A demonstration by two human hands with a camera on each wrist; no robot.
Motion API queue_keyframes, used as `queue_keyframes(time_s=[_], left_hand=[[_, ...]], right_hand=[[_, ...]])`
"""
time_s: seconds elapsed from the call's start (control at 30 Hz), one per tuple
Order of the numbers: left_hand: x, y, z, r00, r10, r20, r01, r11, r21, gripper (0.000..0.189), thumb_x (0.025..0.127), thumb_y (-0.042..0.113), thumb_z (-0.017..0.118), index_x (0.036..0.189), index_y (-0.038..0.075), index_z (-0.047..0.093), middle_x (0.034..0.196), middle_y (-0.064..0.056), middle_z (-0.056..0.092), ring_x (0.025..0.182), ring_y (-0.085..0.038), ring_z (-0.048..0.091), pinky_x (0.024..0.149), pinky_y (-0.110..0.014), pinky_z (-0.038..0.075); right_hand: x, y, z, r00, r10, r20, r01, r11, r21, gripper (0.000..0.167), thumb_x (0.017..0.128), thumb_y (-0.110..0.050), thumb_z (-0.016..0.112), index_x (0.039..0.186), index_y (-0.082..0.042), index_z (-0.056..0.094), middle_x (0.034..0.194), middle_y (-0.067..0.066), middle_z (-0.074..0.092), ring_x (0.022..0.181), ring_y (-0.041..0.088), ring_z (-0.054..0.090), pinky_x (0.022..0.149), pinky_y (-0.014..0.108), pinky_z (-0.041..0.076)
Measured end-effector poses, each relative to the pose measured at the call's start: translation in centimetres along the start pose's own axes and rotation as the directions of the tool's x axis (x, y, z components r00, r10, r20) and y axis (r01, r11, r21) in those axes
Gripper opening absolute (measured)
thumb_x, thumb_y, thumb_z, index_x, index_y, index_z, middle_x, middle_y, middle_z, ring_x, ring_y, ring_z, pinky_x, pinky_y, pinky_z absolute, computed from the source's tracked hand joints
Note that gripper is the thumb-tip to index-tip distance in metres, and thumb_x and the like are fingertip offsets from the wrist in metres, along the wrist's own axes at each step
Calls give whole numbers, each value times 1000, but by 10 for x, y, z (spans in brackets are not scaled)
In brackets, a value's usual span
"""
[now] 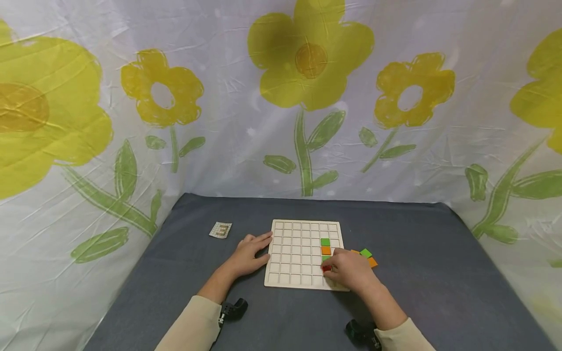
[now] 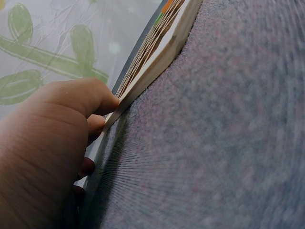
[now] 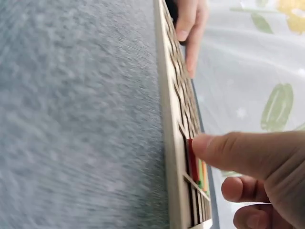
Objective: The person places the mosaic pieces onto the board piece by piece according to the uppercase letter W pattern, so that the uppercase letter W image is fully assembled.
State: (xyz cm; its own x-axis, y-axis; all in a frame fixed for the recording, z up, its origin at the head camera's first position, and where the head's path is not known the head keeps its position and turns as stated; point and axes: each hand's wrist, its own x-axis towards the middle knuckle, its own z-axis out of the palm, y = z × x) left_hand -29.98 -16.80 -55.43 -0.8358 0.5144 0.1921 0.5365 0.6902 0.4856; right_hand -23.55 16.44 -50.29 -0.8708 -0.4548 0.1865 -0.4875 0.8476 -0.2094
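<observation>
A pale wooden grid board (image 1: 294,253) lies on the dark cloth. My left hand (image 1: 248,256) rests against its left edge, fingers fairly straight; in the left wrist view the thumb (image 2: 102,98) touches the board's side. Over the board's lower right part, my right hand (image 1: 351,270) pinches a red square tile (image 3: 192,160) at a grid cell, thumb on its edge. Directly above it in the same column are a green tile (image 1: 326,258), an orange tile (image 1: 326,250) and another green tile (image 1: 325,242). The right fingers partly cover the red tile.
Beside the board's right edge lie loose tiles, among them a green tile (image 1: 366,253) and an orange tile (image 1: 372,262), partly behind the right hand. A small card with a printed grid (image 1: 220,230) lies at the back left. Behind the table hangs a flowered curtain (image 1: 228,146).
</observation>
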Motion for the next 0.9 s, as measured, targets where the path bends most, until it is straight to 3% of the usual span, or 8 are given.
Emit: queue_keyframes(time_s=[0.4,0.67,0.9], left_hand=[[2,-1,0,1000,7,-3,-7,1000,-7,56,102,26,62,153,5,50,161,-5,41,98,-19,43,89,-49,35],[1,-1,0,1000,9,3,-9,1000,-4,57,102,26,62,153,4,49,162,-5,41,96,-18,42,89,-48,35],[0,-1,1,1000,-7,5,7,1000,-11,57,102,26,62,153,5,49,162,-5,40,98,-19,42,90,-49,35]], right_hand=[[0,8,-5,1000,-6,19,4,996,94,10,85,-15,83,93,-20,84,77,-8,55,64,6,44,55,25,38],[-2,21,-22,984,172,48,-176,977,119,16,89,-21,82,104,-18,84,83,-7,60,69,9,49,61,32,43],[-10,48,-37,969,244,49,-248,955,165,22,94,-22,77,114,-13,81,80,-4,54,66,15,47,58,34,40]])
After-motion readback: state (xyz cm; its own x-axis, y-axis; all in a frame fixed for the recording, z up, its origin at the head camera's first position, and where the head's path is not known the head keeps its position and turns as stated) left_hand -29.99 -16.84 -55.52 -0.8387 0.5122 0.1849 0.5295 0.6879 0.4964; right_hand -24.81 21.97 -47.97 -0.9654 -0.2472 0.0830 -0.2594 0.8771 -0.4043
